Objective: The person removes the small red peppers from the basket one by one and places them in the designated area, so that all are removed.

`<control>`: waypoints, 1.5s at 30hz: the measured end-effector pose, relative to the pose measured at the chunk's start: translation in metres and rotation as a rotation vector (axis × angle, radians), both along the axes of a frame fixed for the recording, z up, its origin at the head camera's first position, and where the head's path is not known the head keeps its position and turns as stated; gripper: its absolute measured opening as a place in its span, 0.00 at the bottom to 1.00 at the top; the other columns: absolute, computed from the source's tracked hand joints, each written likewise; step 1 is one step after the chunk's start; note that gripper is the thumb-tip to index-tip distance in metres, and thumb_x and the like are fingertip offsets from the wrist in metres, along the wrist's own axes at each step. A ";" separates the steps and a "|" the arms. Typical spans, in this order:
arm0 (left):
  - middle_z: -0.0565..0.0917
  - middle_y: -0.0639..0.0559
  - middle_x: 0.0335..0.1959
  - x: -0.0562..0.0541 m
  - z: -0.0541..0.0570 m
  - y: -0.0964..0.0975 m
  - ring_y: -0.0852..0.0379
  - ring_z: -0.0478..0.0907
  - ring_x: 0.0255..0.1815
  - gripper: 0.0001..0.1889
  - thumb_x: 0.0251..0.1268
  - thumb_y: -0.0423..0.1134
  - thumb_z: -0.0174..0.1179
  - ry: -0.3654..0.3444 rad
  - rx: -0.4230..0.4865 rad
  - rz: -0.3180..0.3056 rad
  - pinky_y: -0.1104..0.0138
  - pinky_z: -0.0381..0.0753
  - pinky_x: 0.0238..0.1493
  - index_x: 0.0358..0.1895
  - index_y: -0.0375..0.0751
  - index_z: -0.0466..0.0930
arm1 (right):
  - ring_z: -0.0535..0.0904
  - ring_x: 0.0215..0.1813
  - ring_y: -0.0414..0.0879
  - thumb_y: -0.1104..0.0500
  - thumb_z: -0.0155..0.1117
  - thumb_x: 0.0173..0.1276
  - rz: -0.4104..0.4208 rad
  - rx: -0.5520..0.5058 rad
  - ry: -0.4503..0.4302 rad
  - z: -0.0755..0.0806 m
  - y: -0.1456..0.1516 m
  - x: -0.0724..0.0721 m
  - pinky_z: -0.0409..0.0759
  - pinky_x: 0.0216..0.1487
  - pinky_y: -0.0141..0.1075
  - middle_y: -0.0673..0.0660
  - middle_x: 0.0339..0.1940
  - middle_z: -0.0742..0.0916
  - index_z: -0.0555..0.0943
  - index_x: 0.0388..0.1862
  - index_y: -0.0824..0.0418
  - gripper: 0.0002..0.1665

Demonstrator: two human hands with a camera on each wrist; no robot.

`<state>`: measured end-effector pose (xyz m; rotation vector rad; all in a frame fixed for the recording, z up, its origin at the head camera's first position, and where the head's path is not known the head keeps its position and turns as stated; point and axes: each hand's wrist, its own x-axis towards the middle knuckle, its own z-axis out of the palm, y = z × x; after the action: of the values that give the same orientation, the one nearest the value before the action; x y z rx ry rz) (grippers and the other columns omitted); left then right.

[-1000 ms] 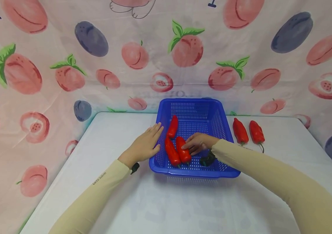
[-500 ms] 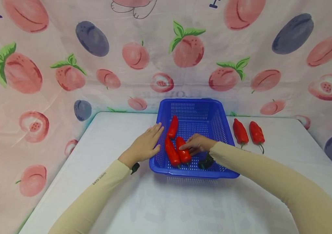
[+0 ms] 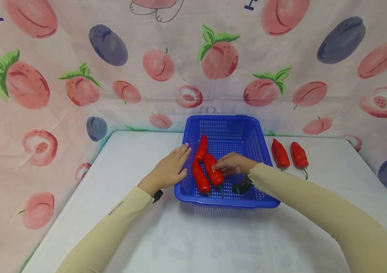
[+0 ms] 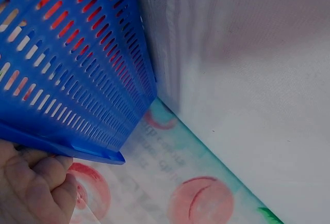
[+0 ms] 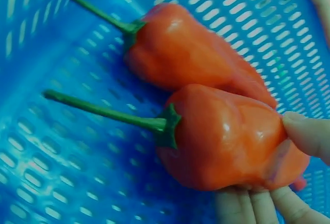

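1. Blue plastic basket (image 3: 227, 203), with slotted walls and a perforated base, stands upright on the white table (image 3: 193, 235), near its far edge.
2. Red peppers number 5: 3 inside the basket, along its left half, and 2 on the table to its right.
3. Right hand (image 3: 234, 164): reaches into the basket and grips the held pepper (image 3: 212, 168), thumb on 1 side and fingers on the other. Its green stem points towards the basket's near wall; I cannot tell whether it rests on the base.
4. Just left of it lies the left pepper (image 3: 201, 178), stem also towards the near wall. Beyond both is the far pepper (image 3: 201, 148), by the left wall.
5. Left hand (image 3: 167, 168): fingers extended and thumb spread, touching the basket's left rim from outside; the left wrist view shows some fingers against the rim's underside.
6. Outside, the inner tabletop pepper (image 3: 280, 153) and outer tabletop pepper (image 3: 299, 154) lie side by side, apart, stems towards the person.
7. Beige sleeves (image 3: 313, 195) cover both arms. Behind the table hangs a peach-print cloth (image 3: 176, 38).
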<state>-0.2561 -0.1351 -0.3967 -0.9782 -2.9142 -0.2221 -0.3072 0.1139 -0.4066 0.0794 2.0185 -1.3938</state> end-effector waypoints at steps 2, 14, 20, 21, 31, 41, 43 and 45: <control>0.54 0.36 0.74 0.000 0.000 0.000 0.43 0.49 0.76 0.34 0.65 0.42 0.46 -0.002 -0.001 0.002 0.54 0.49 0.76 0.72 0.30 0.52 | 0.84 0.45 0.49 0.60 0.65 0.61 -0.020 -0.013 0.022 0.003 0.001 -0.001 0.78 0.58 0.44 0.66 0.54 0.83 0.72 0.59 0.73 0.29; 0.53 0.37 0.75 0.001 0.001 0.001 0.43 0.49 0.76 0.34 0.65 0.42 0.46 -0.008 0.000 0.001 0.55 0.49 0.76 0.72 0.30 0.51 | 0.78 0.57 0.56 0.63 0.63 0.62 -0.079 -0.226 0.184 0.013 0.003 -0.008 0.71 0.65 0.49 0.69 0.64 0.73 0.64 0.67 0.68 0.36; 0.53 0.36 0.75 0.001 0.002 0.001 0.43 0.48 0.76 0.34 0.65 0.42 0.45 -0.010 -0.002 -0.001 0.54 0.49 0.76 0.72 0.30 0.51 | 0.81 0.46 0.45 0.63 0.64 0.62 -0.010 -0.276 0.317 0.024 0.007 -0.007 0.73 0.64 0.50 0.61 0.51 0.81 0.69 0.63 0.68 0.30; 0.53 0.36 0.75 0.001 0.002 0.001 0.42 0.49 0.76 0.34 0.65 0.42 0.46 -0.010 -0.001 -0.001 0.54 0.49 0.76 0.72 0.30 0.51 | 0.81 0.46 0.44 0.63 0.64 0.62 0.007 -0.276 0.345 0.026 0.008 -0.007 0.74 0.63 0.49 0.59 0.48 0.83 0.71 0.61 0.68 0.29; 0.52 0.37 0.75 0.002 0.002 0.002 0.43 0.48 0.76 0.34 0.65 0.42 0.47 -0.011 0.009 -0.001 0.54 0.48 0.76 0.72 0.31 0.51 | 0.82 0.44 0.43 0.62 0.66 0.60 0.104 -0.275 0.493 0.046 0.026 -0.010 0.81 0.54 0.39 0.50 0.39 0.85 0.74 0.58 0.68 0.26; 0.52 0.37 0.75 0.002 0.001 0.002 0.43 0.49 0.76 0.34 0.65 0.42 0.47 -0.004 0.010 0.003 0.54 0.49 0.76 0.72 0.31 0.51 | 0.81 0.44 0.42 0.62 0.66 0.60 0.131 -0.224 0.552 0.066 0.059 -0.015 0.82 0.49 0.33 0.47 0.39 0.85 0.73 0.58 0.70 0.27; 0.52 0.37 0.75 0.002 0.001 0.002 0.43 0.49 0.76 0.34 0.65 0.42 0.47 -0.004 0.011 0.004 0.54 0.49 0.76 0.72 0.31 0.51 | 0.81 0.44 0.41 0.62 0.65 0.60 0.130 -0.198 0.562 0.070 0.066 -0.015 0.82 0.49 0.32 0.46 0.39 0.84 0.72 0.58 0.70 0.27; 0.52 0.37 0.75 0.002 0.001 0.001 0.43 0.49 0.76 0.34 0.65 0.42 0.47 -0.006 0.009 0.006 0.54 0.49 0.76 0.72 0.31 0.51 | 0.81 0.44 0.41 0.61 0.65 0.61 0.134 -0.167 0.577 0.074 0.074 -0.015 0.82 0.50 0.32 0.46 0.39 0.84 0.72 0.58 0.70 0.27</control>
<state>-0.2540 -0.1338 -0.3957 -0.9693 -2.9178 -0.2385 -0.3225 0.1874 -0.3328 -0.5831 2.2884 -1.6179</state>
